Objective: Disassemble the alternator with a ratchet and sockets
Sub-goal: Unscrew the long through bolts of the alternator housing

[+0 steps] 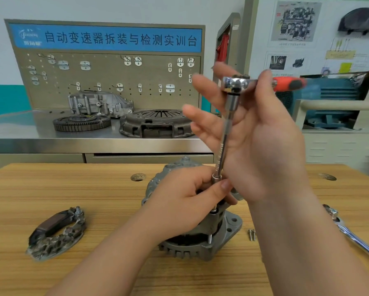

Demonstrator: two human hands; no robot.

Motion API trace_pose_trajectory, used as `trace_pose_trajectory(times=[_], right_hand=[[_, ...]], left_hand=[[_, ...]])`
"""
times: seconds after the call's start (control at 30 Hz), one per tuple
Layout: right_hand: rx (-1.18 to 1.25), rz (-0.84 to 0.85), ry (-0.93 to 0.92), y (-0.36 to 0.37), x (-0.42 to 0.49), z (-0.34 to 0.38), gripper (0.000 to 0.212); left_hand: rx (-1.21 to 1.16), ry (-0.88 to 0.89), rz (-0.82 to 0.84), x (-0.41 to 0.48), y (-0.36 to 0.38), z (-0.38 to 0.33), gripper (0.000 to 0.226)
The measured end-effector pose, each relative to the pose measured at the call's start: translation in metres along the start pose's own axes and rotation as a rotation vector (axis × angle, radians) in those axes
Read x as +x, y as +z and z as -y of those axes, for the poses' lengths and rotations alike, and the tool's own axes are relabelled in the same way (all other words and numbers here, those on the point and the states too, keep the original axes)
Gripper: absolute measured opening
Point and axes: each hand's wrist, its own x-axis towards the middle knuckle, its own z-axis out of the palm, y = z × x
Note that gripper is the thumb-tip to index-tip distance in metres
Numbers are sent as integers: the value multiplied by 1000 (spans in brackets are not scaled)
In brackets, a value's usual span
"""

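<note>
Grey cast-metal alternator upright mid light wooden bench, left hand pinching chrome extension bar low at its top, right hand splayed loose beside orange-handled ratchet, bare wood along near edge.

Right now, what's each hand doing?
Left hand: grips the extension bar at its lower end.
Right hand: open, fingers spread, thumb across the ratchet.

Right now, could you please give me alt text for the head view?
The left hand pinches the foot of a long extension bar standing on the alternator; the right hand, spread wide, meets the red-handled ratchet on top.
</note>
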Motion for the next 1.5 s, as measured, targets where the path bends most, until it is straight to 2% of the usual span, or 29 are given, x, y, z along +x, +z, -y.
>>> trace_pose_trajectory(times=[0.07, 0.2, 0.27, 0.4, 0.5, 0.63, 0.73, 0.83, 0.93, 1.0, 1.07, 1.17, 1.27, 1.37, 1.5], right_hand=[[-15, -28, -8, 1, 0, 0, 40], [-217, -103, -224, 3, 0, -1, 27], [-204, -94, -259, 3, 0, -1, 25], [-26, -23, -58, 0, 0, 2, 35], [-22, -43, 17, -3, 0, 3, 45], [-291, -161, -192, 0, 0, -4, 27], [-299, -140, -273, 2, 0, -5, 25], [-159, -70, -141, 1, -1, -1, 27], [-15, -32, 27, -1, 0, 2, 42], [-37, -71, 7, 0, 0, 1, 39], [-145, -120, -102, 1, 0, -1, 30], [-249, -124, -247, 2, -1, -2, 28], [-94, -41, -151, 3, -2, 2, 25], [37, -21, -11, 0, 0, 5, 35], [-1, -63, 16, -1, 1, 4, 39]], left_hand=[[-18, -24, 0, 0, 0, 0, 29], [4, -67, 3, 1, -1, -2, 26], [22, -69, 1, 0, -1, -2, 25], [-23, -45, 4, -1, -2, -3, 27], [-72, -61, 30, -1, -3, -3, 29], [-34, -93, 21, 1, -4, -2, 24], [13, -67, 12, 1, -3, 0, 21], [15, -23, 23, 0, -3, -1, 19], [-13, -15, 56, 0, -4, -4, 15], [-15, -39, 47, 0, -4, -4, 17], [5, -64, 29, 0, -4, -3, 18], [10, -88, 22, 0, -4, -2, 17], [12, -74, 30, -1, -4, -4, 18], [-88, -91, 32, 0, -5, -5, 20], [-84, -103, 40, 1, -5, -4, 25]])
